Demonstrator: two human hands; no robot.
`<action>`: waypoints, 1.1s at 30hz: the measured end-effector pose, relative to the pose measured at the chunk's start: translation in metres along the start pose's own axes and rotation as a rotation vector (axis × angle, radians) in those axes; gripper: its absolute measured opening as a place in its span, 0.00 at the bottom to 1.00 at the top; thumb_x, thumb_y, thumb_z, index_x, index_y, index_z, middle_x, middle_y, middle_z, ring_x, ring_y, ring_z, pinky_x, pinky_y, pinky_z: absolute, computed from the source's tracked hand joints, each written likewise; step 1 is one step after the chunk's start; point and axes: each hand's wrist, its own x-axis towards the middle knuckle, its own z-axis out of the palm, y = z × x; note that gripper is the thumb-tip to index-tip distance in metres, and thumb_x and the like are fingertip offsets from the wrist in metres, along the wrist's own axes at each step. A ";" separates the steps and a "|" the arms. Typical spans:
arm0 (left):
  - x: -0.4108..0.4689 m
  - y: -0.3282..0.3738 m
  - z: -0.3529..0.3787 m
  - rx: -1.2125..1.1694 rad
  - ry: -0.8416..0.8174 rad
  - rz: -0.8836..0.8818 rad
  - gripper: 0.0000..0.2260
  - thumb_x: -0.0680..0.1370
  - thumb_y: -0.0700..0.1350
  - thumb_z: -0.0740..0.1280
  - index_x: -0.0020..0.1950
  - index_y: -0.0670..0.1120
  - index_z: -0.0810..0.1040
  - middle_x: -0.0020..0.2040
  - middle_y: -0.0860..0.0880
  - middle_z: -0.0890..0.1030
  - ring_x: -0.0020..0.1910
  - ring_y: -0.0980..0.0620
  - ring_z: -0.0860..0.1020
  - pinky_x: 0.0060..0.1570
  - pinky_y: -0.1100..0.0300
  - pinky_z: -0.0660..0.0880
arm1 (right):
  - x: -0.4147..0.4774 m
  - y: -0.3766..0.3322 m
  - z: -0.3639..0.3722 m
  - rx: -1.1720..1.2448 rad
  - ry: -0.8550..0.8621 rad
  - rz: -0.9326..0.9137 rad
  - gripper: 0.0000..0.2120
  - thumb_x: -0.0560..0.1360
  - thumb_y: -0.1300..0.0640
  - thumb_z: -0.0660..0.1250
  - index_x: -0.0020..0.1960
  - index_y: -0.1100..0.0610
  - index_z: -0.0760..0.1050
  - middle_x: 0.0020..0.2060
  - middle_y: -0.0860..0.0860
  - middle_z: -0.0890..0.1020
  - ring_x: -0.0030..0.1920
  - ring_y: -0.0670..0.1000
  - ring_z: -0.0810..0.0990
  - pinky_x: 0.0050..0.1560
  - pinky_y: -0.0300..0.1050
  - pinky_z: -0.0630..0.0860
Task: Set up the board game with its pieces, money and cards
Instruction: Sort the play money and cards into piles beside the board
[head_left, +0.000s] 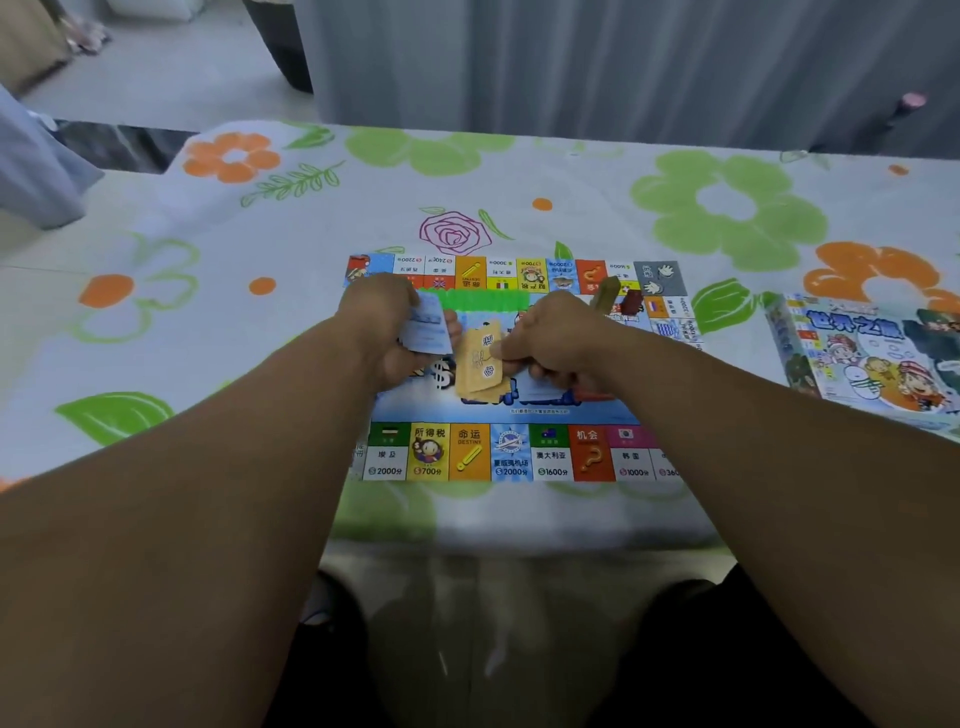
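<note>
Head view: your two bare forearms reach over the flat printed paper game board (470, 452). It is a rectangle with its long axis running left to right. Its near row of squares reads upright toward you and sits just short of the worktop's near edge.

Your left hand (376, 322) has its fingers curled round a small stack of pale blue paper notes (428, 330), tilted so the face turns toward you. Your right hand (558, 338) pinches a loose fan of tan paper notes (480, 364) between thumb and fingers. Their long axis runs away from you with a slight lean, and they sit over the board's blue centre, between your two sets of fingers.

Just beyond the fingers a bright green strip (483, 300) lies crosswise on the board; you cannot tell what it is. Past your right fingers, near the board's far right corner, are a tilted olive-tan block (608, 293) and a dark red block (632, 301).

Well to the right of your right fingers lies the glossy cartoon-printed game box (862, 358). The worktop's soft cloth with orange and green flowers (208, 322) stretches wide to the left of your left fingers and beyond the board.
</note>
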 end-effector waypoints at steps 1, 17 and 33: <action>-0.001 -0.001 0.002 0.000 -0.029 -0.010 0.16 0.85 0.36 0.50 0.69 0.37 0.70 0.65 0.37 0.77 0.64 0.38 0.77 0.61 0.46 0.76 | 0.000 0.000 -0.001 -0.016 0.007 -0.002 0.16 0.76 0.57 0.74 0.46 0.73 0.80 0.38 0.64 0.82 0.28 0.54 0.69 0.28 0.41 0.64; 0.001 -0.012 0.028 0.218 -0.053 -0.012 0.14 0.79 0.33 0.67 0.64 0.35 0.75 0.59 0.39 0.81 0.50 0.42 0.83 0.37 0.52 0.79 | -0.001 -0.001 -0.014 0.141 0.079 -0.198 0.11 0.77 0.55 0.73 0.42 0.61 0.76 0.34 0.55 0.81 0.23 0.45 0.73 0.23 0.38 0.67; 0.009 -0.016 0.034 0.165 0.004 -0.039 0.12 0.80 0.31 0.61 0.62 0.38 0.74 0.58 0.38 0.81 0.48 0.41 0.83 0.39 0.45 0.80 | 0.003 0.031 -0.040 -0.037 0.100 0.027 0.15 0.75 0.54 0.76 0.37 0.63 0.76 0.18 0.49 0.76 0.16 0.44 0.69 0.19 0.33 0.66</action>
